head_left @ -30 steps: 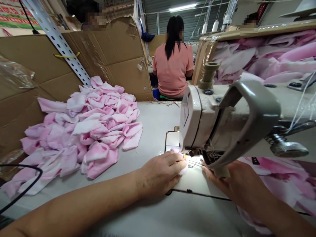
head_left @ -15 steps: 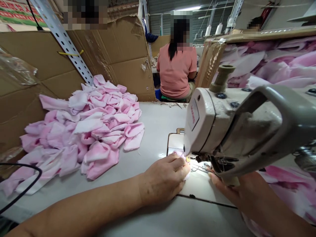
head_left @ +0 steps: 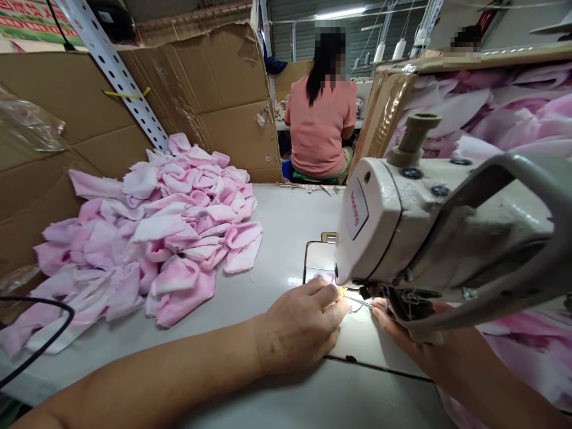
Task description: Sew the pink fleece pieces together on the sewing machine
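My left hand (head_left: 304, 325) is closed in a pinch at the sewing machine's needle area. Between its fingers is a small piece of pink fabric (head_left: 327, 277), mostly covered by them. A small yellow spot shows at the fingertips. From the other side, my right hand (head_left: 406, 336) reaches under the white sewing machine (head_left: 370, 220), partly hidden by its head and grey guard. Its thumb and fingers grip thin metal tweezers (head_left: 364, 303), whose tips point toward the left fingertips. The machine's lamp brightly lights the metal plate (head_left: 370, 342) under both hands.
A large heap of pink-and-white fabric pieces (head_left: 179, 220) lies on the table's left. Cardboard (head_left: 214, 101) walls the back left. More pink fabric (head_left: 527, 351) is at the right, beyond the machine. A black cable (head_left: 67, 319) curves in at left. A person in a pink shirt (head_left: 319, 128) sits ahead.
My right hand and the tweezers have come slightly left, nearer my left fingertips. The left hand stays pinched on the fabric. The view has shifted a little.
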`<control>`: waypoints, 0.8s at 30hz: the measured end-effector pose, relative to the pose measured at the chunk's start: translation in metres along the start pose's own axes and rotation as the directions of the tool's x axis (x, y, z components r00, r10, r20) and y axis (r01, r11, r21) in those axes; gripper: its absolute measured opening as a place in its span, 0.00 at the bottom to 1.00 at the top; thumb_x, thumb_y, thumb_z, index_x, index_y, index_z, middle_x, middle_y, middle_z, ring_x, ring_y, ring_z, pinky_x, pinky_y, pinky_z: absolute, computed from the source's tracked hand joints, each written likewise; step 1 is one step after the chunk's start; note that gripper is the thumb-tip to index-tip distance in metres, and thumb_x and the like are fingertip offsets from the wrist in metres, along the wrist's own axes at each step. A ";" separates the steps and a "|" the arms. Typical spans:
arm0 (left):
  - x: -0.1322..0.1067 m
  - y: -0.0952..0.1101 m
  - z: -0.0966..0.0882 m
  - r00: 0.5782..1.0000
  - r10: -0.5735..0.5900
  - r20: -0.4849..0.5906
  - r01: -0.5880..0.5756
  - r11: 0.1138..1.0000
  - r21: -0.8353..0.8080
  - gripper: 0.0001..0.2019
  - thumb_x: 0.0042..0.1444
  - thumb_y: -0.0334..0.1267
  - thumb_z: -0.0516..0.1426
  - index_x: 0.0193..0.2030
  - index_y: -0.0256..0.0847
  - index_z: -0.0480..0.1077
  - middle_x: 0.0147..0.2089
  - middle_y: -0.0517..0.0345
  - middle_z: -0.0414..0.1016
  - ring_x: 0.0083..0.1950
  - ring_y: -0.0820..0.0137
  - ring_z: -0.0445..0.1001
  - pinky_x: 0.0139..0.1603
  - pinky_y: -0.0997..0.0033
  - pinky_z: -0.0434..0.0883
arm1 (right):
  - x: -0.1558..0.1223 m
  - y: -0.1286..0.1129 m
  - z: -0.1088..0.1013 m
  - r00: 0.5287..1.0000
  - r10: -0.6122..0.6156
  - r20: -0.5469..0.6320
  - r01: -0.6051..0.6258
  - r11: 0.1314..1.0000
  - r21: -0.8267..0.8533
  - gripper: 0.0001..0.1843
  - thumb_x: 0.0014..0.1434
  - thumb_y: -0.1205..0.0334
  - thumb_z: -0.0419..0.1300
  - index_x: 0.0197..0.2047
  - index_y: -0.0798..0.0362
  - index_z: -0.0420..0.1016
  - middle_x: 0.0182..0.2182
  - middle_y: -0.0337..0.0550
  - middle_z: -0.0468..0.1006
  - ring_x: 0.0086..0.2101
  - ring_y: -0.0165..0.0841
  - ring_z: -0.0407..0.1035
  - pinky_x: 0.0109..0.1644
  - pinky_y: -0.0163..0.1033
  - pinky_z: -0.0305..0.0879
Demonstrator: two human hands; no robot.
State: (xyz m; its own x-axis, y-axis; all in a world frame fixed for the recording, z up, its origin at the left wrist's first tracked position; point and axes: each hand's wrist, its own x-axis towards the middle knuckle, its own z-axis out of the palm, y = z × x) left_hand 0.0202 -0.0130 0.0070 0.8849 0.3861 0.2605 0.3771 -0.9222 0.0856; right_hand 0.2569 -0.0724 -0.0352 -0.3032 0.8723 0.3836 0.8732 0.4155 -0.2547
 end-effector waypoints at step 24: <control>0.000 -0.007 -0.004 0.998 -0.015 -0.058 0.003 0.982 -0.189 0.05 0.56 0.28 0.50 0.29 0.38 0.62 0.42 0.52 0.67 0.40 0.67 0.65 0.51 0.64 0.68 | 0.009 0.010 0.008 0.999 -0.024 -0.049 0.015 0.986 -0.168 0.11 0.58 0.64 0.51 0.30 0.51 0.74 0.20 0.44 0.73 0.23 0.37 0.68 0.28 0.40 0.62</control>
State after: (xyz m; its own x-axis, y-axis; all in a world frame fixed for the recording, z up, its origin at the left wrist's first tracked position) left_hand 0.0169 -0.0068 0.0103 0.8619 0.3976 0.3148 0.3219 -0.9086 0.2663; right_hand 0.2597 -0.0588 -0.0410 -0.3049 0.8487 0.4321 0.9202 0.3796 -0.0961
